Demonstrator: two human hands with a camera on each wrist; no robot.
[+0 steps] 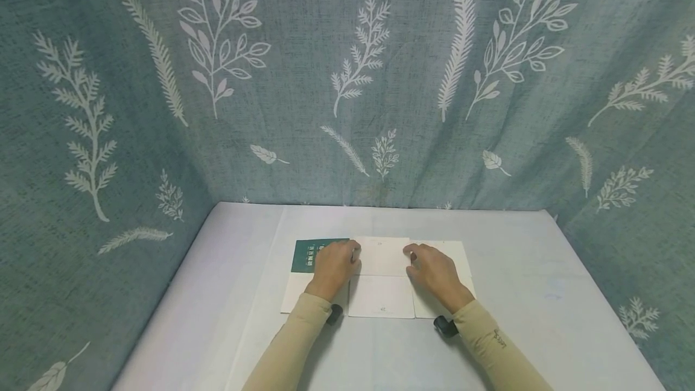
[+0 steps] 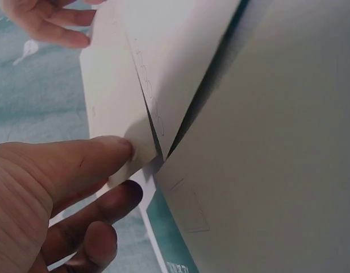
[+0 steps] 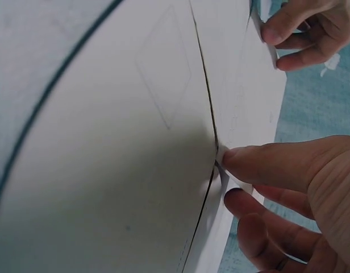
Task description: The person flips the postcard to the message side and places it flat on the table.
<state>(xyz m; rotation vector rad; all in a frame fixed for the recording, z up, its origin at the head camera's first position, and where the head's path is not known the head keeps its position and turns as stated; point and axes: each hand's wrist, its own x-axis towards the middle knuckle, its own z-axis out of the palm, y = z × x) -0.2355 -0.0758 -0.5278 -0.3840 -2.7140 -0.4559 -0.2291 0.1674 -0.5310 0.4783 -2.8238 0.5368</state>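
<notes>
My left hand (image 1: 333,263) pinches the left edge of a white card (image 1: 382,256) at the back middle of the table. Its thumb lies on top and a finger is below the corner in the left wrist view. My right hand (image 1: 436,273) pinches the same card's right corner, thumb above and fingers beneath. Another white card (image 1: 381,297) lies directly in front, with a faint coil-like line drawn on it. Left of these is a white sheet (image 1: 295,294) with a green printed panel (image 1: 301,255), partly under my left hand. A white sheet (image 3: 95,131) with a faint diamond drawing lies to the right.
All the sheets lie side by side on a white-covered table (image 1: 510,270). A blue-green curtain (image 1: 304,77) with white leaf prints hangs behind the table and along both sides. Dark wrist devices (image 1: 446,326) sit under both forearms.
</notes>
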